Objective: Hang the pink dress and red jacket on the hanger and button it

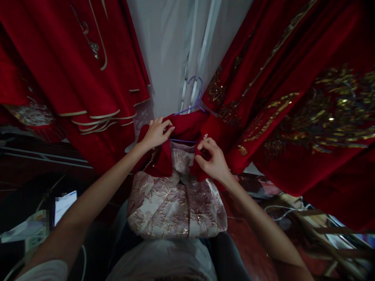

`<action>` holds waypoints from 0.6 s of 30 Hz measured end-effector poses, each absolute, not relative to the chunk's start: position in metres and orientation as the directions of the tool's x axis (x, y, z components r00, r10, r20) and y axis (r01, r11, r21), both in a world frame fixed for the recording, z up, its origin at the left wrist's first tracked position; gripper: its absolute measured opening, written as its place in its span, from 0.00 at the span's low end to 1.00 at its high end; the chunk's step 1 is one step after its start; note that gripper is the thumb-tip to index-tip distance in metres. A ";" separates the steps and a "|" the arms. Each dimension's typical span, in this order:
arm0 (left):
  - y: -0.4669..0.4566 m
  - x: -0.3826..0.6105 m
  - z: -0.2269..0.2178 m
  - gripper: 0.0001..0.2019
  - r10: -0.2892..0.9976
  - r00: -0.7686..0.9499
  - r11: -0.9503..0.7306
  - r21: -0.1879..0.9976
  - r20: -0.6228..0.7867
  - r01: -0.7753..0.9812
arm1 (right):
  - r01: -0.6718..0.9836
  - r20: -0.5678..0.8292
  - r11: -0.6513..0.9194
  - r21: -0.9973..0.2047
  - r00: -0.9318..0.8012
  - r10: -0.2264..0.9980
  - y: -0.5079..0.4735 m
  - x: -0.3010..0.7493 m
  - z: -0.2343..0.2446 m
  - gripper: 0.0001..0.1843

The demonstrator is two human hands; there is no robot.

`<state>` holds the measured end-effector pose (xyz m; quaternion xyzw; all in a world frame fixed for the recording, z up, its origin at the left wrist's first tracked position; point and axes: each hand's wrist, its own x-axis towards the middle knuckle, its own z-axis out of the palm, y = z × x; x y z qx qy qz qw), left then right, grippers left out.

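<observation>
Red top: it is the small dark-red piece [187, 125] right in front of the person, its front parted, with beadwork along the edges.
Brocade garment: pale pink and gold, this piece [164, 205] shows through the parted front and spreads below it, over the person's lap.
Hanger: purple, its hook [201, 91] rises above the collar; a thin bar crosses the neck opening.
Left hand: it lies on the red top [158, 133] beside the collar, thumb and forefinger bent together; I cannot tell whether cloth is caught between them.
Right hand: its thumb and fingers [215, 159] pinch the opposite front edge of the red top.
Hanging clothes: red garments with pale piping [101, 86] on the left, red ones with gold sequins [316, 164] on the right.
Behind: a pale wall [162, 50].
Floor level: a lit screen [66, 205] by the left forearm, a white cable [283, 208] beyond the right.
</observation>
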<state>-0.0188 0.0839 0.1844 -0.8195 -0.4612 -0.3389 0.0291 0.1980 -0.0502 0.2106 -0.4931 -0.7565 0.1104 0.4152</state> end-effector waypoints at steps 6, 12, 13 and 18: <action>0.073 -0.017 0.168 0.14 0.666 0.112 -0.537 0.370 0.737 0.758 | 0.636 0.527 0.459 -0.621 -0.095 0.844 -0.025 0.225 0.201 0.13; 0.065 -0.030 0.148 0.15 0.633 -0.031 -0.458 0.406 0.773 0.791 | 0.661 0.631 0.420 -0.622 0.106 0.769 0.019 0.233 0.187 0.29; 0.064 -0.032 0.145 0.16 0.649 -0.016 -0.468 0.416 0.761 0.779 | 0.672 0.631 0.428 -0.604 0.075 0.772 0.025 0.231 0.184 0.29; 0.062 -0.032 0.137 0.20 0.734 -0.027 -0.495 0.561 0.679 0.664 | 0.848 0.646 0.349 -0.398 -0.012 0.764 0.042 0.217 0.171 0.21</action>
